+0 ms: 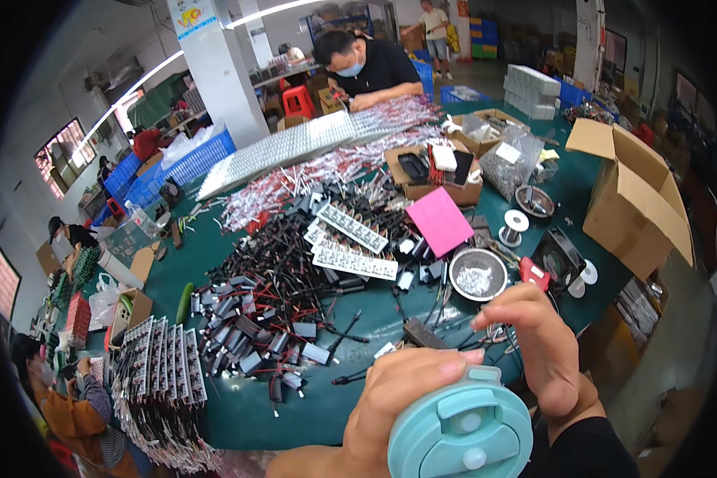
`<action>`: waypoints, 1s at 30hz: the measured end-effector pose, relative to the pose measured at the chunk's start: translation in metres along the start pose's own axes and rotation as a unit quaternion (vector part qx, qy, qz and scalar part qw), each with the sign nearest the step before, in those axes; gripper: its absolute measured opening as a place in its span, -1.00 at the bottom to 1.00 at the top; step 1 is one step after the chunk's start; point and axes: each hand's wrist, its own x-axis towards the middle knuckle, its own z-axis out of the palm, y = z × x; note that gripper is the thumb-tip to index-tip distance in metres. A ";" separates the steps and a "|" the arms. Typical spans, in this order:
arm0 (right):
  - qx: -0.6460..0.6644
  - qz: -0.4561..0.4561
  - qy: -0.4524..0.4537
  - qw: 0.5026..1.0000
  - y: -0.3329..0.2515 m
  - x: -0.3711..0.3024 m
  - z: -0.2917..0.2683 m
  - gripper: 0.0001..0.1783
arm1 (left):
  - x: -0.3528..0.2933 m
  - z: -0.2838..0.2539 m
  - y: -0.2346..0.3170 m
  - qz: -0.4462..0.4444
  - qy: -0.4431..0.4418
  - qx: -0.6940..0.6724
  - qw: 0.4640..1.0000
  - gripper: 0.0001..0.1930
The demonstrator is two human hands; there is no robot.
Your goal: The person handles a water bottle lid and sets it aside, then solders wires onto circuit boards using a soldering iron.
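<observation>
My left hand (394,402) grips a tumbler with a teal screw lid (462,426) close in front of me at the lower edge. A fingertip rests by the lid's small tab, and the tumbler's body is hidden beneath the lid. Just right of and beyond the lid, my right hand (546,354) is raised with its fingers bent and apart, nothing visible in it. Behind my hands, the green table (247,414) bears a heap of small grey and black battery packs with wires (255,323). White circuit panels (354,259) lie on the heap.
A metal bowl (478,275), wire spool (514,227), pink pad (440,221) and red-handled tool (535,273) lie beyond my hands. An open carton (637,195) stands right; stacked wired boards (158,366) stand left. Across the table a masked person (374,72) works beside white strips (279,151).
</observation>
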 end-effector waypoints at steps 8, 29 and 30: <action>-0.081 0.001 -0.092 0.992 -0.003 0.020 0.003 0.07 | -0.016 0.009 -0.023 -0.170 0.041 0.120 0.977 0.06; -0.084 0.023 -0.091 0.992 0.046 0.019 0.010 -0.26 | -0.030 0.018 -0.076 -0.289 0.123 0.000 0.949 0.05; -0.078 0.026 -0.091 0.992 0.047 0.018 0.009 -0.20 | -0.030 0.018 -0.077 -0.291 0.124 0.005 0.949 0.04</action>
